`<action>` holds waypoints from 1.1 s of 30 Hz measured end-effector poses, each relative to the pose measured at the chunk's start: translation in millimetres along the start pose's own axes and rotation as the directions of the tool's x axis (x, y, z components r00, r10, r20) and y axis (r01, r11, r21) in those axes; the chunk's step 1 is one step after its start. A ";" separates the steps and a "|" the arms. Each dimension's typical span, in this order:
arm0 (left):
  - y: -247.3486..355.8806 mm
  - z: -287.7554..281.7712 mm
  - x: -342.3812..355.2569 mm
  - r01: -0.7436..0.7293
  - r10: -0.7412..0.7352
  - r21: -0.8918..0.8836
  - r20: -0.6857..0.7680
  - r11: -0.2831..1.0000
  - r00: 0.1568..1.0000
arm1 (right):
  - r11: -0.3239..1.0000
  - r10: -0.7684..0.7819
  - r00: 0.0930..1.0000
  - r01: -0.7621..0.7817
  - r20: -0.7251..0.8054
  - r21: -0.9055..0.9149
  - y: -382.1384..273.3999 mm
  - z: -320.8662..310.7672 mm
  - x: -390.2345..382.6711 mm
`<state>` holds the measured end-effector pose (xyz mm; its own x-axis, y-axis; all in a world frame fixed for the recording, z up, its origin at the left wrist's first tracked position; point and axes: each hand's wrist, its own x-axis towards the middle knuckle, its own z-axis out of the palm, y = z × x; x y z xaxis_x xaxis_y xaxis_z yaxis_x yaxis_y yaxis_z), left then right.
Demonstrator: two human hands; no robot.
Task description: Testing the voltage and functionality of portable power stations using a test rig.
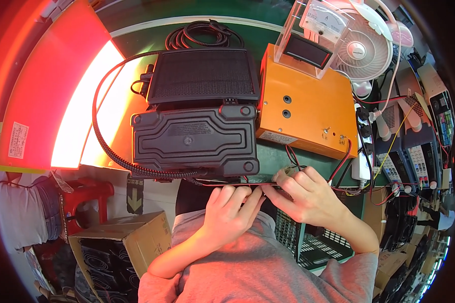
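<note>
My left hand (228, 212) and my right hand (308, 197) meet at the table's near edge, fingers closed in a pinch. Between them runs a thin red wire (214, 184), and both hands grip it. The fingers cover whatever lies at their tips. The wire comes from the end of a black ribbed cable (103, 139) that loops left around a black plastic case (189, 144). Behind that case sits a black panel with a mesh face (202, 76). Right of the case stands an orange metal box (308, 111) with sockets and small switches; red and black leads hang from it near my right hand.
A glowing red-orange light panel (45, 91) stands at left. Back right are a clear-cased meter (316, 38), a white fan (359, 50), a power strip (361, 161) and bench instruments (419, 156). Below are a cardboard box (146, 240), a red stool (86, 194) and another person (25, 212).
</note>
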<state>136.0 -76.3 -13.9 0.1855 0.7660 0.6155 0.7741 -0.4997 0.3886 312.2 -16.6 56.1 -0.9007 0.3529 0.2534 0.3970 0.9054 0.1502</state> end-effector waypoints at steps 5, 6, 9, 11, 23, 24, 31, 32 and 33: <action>-13.0 -11.3 -31.6 -0.206 0.207 -0.029 0.069 0.978 0.976 | 0.973 -0.129 0.991 0.131 -0.022 0.190 -4.7 -9.2 -22.5; -19.0 -14.6 -39.5 -0.385 0.395 -0.102 0.112 0.917 0.912 | 0.969 -0.182 0.982 0.171 0.043 0.180 -10.7 -10.8 -27.8; -25.3 -20.1 -45.5 -0.687 0.673 -0.058 0.276 0.724 0.686 | 0.995 -0.103 0.985 0.099 0.137 0.033 -23.8 7.0 -29.4; -27.4 -13.9 -48.5 -0.748 0.710 -0.031 0.344 0.663 0.615 | 0.994 -0.103 0.980 0.108 0.170 -0.020 -24.8 18.2 -28.1; -10.3 -19.0 -21.5 0.214 -0.067 -0.443 0.324 0.870 0.944 | 0.985 -0.051 0.973 0.012 0.223 0.173 -19.7 6.1 -20.9; -9.1 -16.1 -19.8 0.214 -0.113 -0.471 0.235 0.855 0.965 | 0.943 0.023 0.968 -0.103 0.249 0.316 -16.8 -6.1 -17.2; 0.7 -7.7 -22.1 0.437 -0.340 -0.668 0.280 0.603 0.898 | 0.727 0.212 0.977 -0.181 0.035 0.662 -11.7 -2.8 -17.5; 1.7 -11.2 -18.6 0.448 -0.330 -0.682 0.307 0.579 0.893 | 0.725 0.216 0.976 -0.186 0.037 0.663 -12.1 -1.6 -18.3; 2.4 -13.0 -16.8 0.459 -0.318 -0.694 0.333 0.555 0.888 | 0.739 0.226 0.974 -0.173 0.003 0.651 -12.7 -0.4 -18.9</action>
<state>126.9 -95.6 -14.3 0.1196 0.9736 0.1943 0.0945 -0.2059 0.9740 324.2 -34.9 49.8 -0.7883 0.5487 0.2783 0.3342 0.7617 -0.5551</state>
